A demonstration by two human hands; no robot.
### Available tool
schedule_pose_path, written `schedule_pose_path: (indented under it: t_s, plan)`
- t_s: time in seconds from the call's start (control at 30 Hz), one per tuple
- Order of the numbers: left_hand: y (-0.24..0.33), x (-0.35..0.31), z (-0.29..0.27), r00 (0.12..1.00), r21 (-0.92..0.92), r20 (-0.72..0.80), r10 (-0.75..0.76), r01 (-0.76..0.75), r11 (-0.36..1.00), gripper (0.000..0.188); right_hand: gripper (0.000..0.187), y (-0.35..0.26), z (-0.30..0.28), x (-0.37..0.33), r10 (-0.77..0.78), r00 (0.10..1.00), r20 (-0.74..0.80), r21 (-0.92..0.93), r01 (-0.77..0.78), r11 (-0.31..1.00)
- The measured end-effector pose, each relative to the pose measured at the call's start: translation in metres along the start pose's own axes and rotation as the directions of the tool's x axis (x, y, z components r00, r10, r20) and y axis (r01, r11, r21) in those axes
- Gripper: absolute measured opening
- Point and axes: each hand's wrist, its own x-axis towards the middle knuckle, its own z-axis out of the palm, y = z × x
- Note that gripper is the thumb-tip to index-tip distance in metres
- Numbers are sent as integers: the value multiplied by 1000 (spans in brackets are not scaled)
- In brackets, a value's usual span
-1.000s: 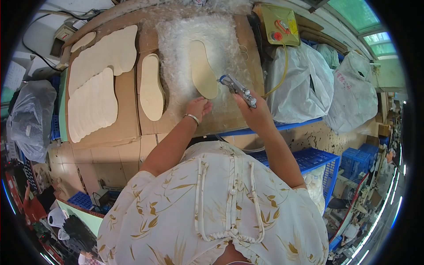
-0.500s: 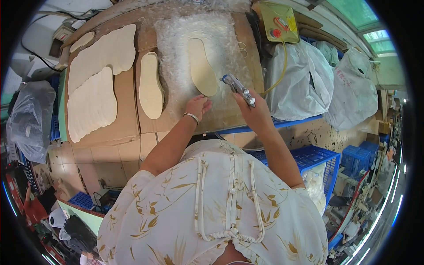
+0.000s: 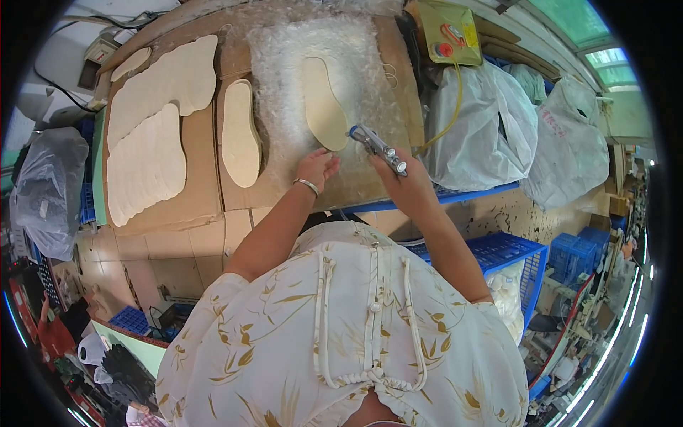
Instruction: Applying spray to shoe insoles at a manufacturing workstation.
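A cream insole lies on a whitish, fuzz-coated patch over the cardboard. At its near rounded end is my left hand, fingertips against the edge and fingers apart. My right hand is wrapped round a silver spray gun with a blue front end. The gun's nozzle points left, just beside the lower right edge of the insole and apart from it. A yellow hose runs from behind my right hand up to a yellow can.
Left of the patch lies a second insole, then overlapping rows of stacked insoles on cardboard. White plastic bags stand to the right. A blue crate sits by my right forearm. Another person is at far lower left.
My right hand has brought the spray gun slightly left and down, its nozzle closer to the insole's near end. My left hand stays at the insole's edge. The view has shifted a little.
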Motion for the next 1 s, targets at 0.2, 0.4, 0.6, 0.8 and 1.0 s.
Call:
schedule_pose_path:
  t_s: [0.2,0.4,0.6,0.8,1.0]
  plan:
    - [-4,5,-5,1000,-21,20,-3,3,1000,38,31,4,0,-4,-53,998,-36,5,54,999]
    - [-6,7,-7,999,-27,50,-8,9,1000,37,30,11,2,-2,-76,990,-121,33,81,996]
    - [-4,-3,-2,1000,7,10,-5,5,1000,35,30,12,1,-8,-51,999,-15,51,52,997]
    - [-7,-16,-11,1000,-22,24,-12,13,1000,35,27,9,-5,-13,-60,998,23,-27,61,998]
    - [-16,-33,-30,997,2,61,-46,46,999,32,26,12,-3,-11,-31,997,-72,66,36,997]
